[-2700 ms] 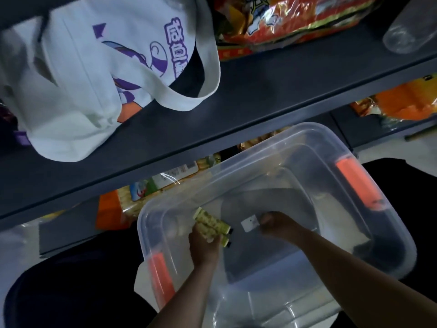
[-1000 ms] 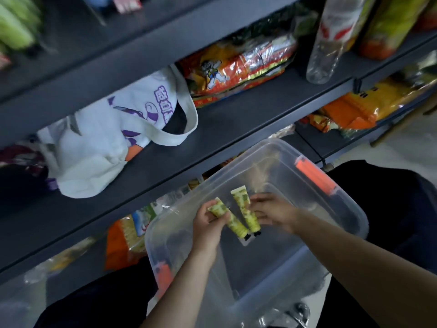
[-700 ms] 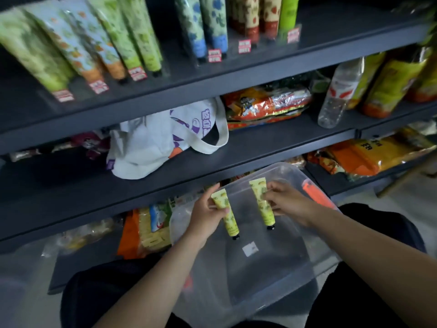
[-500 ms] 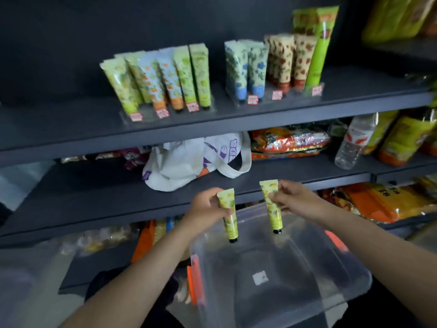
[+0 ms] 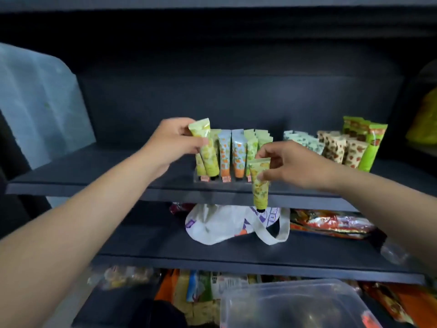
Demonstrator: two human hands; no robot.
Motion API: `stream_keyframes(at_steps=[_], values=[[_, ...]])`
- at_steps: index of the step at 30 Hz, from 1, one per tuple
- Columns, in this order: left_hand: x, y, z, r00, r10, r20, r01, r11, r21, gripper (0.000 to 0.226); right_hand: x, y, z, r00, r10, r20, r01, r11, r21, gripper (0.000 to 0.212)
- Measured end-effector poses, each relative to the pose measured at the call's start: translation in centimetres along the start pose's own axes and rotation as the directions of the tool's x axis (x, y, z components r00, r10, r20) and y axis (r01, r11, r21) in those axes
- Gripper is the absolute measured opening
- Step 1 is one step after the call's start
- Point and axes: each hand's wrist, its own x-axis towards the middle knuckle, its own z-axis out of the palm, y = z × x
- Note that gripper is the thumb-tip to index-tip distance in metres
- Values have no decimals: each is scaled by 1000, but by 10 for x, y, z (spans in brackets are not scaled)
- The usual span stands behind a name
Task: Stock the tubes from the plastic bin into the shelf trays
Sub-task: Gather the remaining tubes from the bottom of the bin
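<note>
Dark shelf [image 5: 99, 171]; hands [image 5: 172, 143] hold tubes [image 5: 205, 147].

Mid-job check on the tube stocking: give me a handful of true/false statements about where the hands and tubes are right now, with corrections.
1. Each hand holds one green tube. True: left hand holds the left tube, right hand the right tube.
2. The right tube already stands in the shelf tray. False: it hangs in front of the shelf edge, cap down.
3. The left tube is up at the tray's leftmost row. True.
4. The plastic bin sits on the top shelf. False: it is low in view, below the shelves.
5. A white tote bag lies on the shelf under the tray. True.
</note>
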Motion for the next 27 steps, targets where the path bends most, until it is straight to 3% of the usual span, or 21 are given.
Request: stream_keyframes(at_steps=[4, 8, 13, 21, 27], values=[[52, 27, -28, 996, 21, -92, -19, 1000, 19, 15, 41, -18, -13, 998, -65, -11, 63, 989, -135, 16], [100, 29, -30, 996, 9, -88, 7, 984, 179, 14, 69, -17, -16, 998, -59, 4, 59, 987, -151, 19], [138, 16, -21, 1000, 1, 18, -9, 896, 445, 14, 95, -12, -7, 997, -81, -9, 79, 989, -128, 15], [162, -1, -16, 953, -42, 301, -124, 850, 512, 12, 113, -7, 3, 995, -100, 12, 100, 987, -126, 13], [175, -8, -12, 912, -68, 405, -204, 781, 590, 7, 127, -5, 10, 987, -151, 51, 158, 964, -215, 14]])
